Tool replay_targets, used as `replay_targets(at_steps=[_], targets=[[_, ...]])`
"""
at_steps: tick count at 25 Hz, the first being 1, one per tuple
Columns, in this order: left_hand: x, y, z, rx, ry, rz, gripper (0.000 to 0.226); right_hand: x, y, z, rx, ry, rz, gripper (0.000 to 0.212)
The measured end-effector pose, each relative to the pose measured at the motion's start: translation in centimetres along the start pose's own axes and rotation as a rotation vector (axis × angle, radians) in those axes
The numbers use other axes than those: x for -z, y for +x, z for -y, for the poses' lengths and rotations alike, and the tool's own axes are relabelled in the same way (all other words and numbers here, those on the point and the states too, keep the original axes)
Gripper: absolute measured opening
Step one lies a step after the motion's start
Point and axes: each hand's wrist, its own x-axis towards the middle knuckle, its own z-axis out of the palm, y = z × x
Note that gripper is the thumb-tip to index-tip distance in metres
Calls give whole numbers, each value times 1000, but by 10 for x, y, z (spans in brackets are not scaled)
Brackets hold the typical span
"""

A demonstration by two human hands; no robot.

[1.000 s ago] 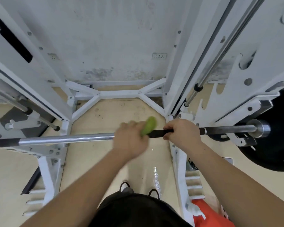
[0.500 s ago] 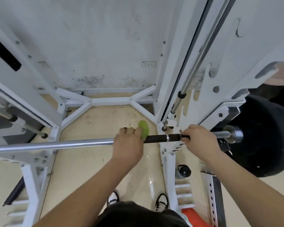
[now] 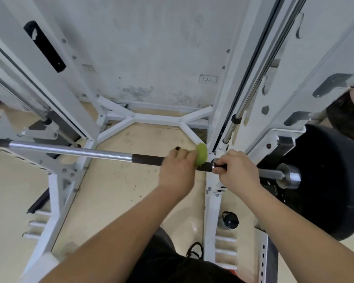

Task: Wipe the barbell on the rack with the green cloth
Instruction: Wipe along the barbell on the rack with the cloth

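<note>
Green cloth (image 3: 201, 154) gripped on barbell (image 3: 70, 150) by left hand (image 3: 177, 172); right hand (image 3: 237, 171) fisted on bar by white rack upright (image 3: 223, 119) w/ black plate (image 3: 325, 180) beyond.

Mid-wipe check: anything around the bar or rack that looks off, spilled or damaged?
Nothing serious. The left hand holds the green cloth on the barbell; the right hand grips the bar beside it. A dark-capped bottle stands on the floor by the rack post, underfoot. The back wall shows dark stains low down.

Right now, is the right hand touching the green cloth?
Apart. The head view shows a bare stretch of dark barbell between the green cloth, held by the left hand, and the right hand gripping the bar.
</note>
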Motion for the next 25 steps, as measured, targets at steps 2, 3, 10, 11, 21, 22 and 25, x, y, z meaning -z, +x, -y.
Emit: replay_targets(at_steps=[2,3,10,11,21,22,25], targets=[[-1,-1,4,-170,-80,-5,50,0,3,-3,-13,13,14,5],[4,-1,21,-200,-111,8,55,0,3,-4,-15,14,18,5],[6,-4,43,227,5,-62,28,-4,6,-7,-13,38,25,8],[1,-5,16,165,-18,-78,31,-3,7,-8,-22,58,34,7],[14,-13,82,379,-181,-127,13,-4,6,-10,5,83,19,5],[11,-10,64,404,-178,-143,9,-4,6,-11,-1,89,18,6],[-4,-8,-7,165,-230,-128,27,2,6,-9,30,107,53,10]])
